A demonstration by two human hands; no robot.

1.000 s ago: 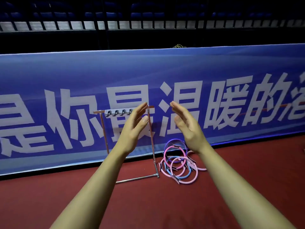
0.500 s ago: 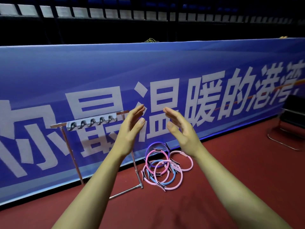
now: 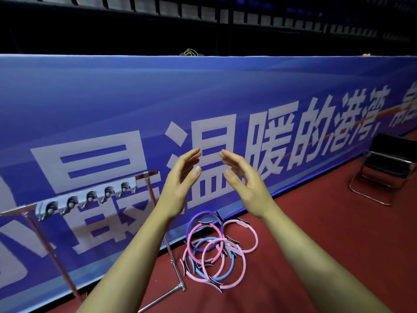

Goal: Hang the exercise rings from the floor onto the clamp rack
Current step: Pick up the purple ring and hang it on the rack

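A heap of exercise rings [image 3: 216, 251], pink, blue and purple with dark grips, lies on the red floor against the blue banner. Left of it stands a metal frame whose top bar carries the grey clamp rack [image 3: 86, 198] with several empty clamps. My left hand [image 3: 180, 184] and right hand [image 3: 241, 181] are raised in front of me, palms facing each other a short gap apart, fingers spread and holding nothing. Both hands are well above the rings and to the right of the rack.
A long blue banner [image 3: 225, 98] with white lettering runs behind everything. A black folding chair [image 3: 383, 168] with a chrome frame stands at the right on the red floor [image 3: 316, 233]. The frame's foot bar [image 3: 162, 297] lies on the floor near the rings.
The view has swung right and closer: the rack has slid toward the left edge and the chair has come into view. My hands have drawn slightly closer together, still empty.
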